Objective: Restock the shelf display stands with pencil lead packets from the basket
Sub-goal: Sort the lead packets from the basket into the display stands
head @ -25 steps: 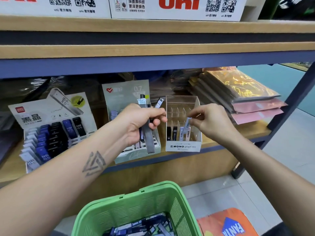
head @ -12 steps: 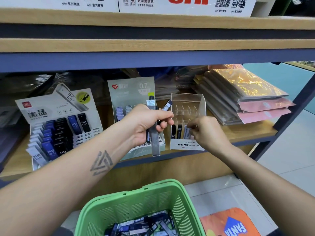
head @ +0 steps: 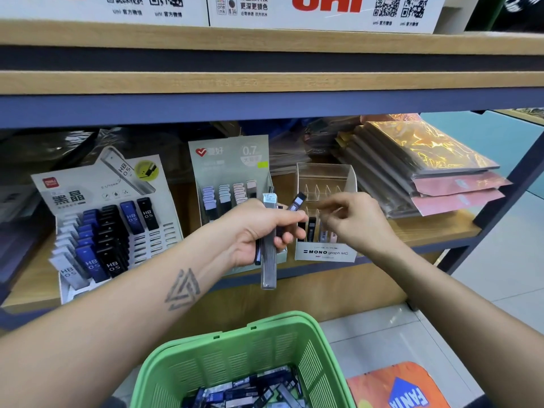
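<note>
The person stands at the shelf with the left hand [head: 259, 231] curled tight around a small bunch of lead packets [head: 269, 245], one long grey one hanging down past the palm and a dark one [head: 296, 201] poking out at about one o'clock. The right hand [head: 353, 222] hovers just beside that dark packet, fingers loosely curled with thumb and forefinger close; it appears to hold nothing, though motion blur makes that hard to be sure of. Directly behind the hands sits the clear display stand [head: 325, 251], a few packets upright in its front row and the back rows bare. The green basket [head: 312, 357] waits at six o'clock, more packets lying in its bottom. I judge the step is drawing one packet from the bunch to slot into the stand. Done well, that means pinching the dark packet near its top, pulling along its length so the others stay gripped, then lowering it upright into a free slot.
</note>
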`<state>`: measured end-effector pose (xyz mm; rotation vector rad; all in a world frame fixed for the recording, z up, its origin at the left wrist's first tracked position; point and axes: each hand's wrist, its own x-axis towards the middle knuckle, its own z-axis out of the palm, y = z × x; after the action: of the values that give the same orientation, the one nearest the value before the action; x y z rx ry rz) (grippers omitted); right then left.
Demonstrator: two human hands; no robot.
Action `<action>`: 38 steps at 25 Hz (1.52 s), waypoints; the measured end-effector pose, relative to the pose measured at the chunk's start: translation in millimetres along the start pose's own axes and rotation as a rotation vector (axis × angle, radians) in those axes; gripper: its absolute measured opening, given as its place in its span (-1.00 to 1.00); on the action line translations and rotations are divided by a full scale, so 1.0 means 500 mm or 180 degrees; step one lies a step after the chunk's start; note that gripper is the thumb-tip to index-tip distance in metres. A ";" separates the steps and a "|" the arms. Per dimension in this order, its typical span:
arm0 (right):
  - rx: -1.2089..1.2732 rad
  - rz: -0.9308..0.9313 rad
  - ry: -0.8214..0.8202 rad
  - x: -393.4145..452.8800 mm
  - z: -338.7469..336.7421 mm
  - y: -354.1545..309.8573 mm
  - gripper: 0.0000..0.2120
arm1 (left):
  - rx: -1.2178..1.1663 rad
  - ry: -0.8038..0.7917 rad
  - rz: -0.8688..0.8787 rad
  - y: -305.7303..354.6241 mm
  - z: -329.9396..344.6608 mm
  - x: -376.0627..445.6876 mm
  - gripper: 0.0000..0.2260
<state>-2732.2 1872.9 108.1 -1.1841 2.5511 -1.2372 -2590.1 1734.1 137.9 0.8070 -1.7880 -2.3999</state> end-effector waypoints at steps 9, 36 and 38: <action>0.1865 0.0302 -0.0494 -0.001 0.004 -0.045 -0.90 | -0.0091 -0.0108 -0.0200 -0.008 -0.006 0.001 -0.82; 0.2231 0.0348 -0.0332 0.009 -0.054 -0.048 -0.79 | 0.0099 0.0684 0.0511 -0.005 -0.002 0.003 -0.78; 0.1516 0.0143 0.0068 0.017 -0.065 -0.045 -0.79 | 0.0071 0.0691 0.0498 0.001 -0.008 0.004 -0.87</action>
<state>-2736.3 1879.7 147.6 -1.0005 2.0989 -1.7193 -2590.1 1729.8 136.8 0.8576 -1.7275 -2.1107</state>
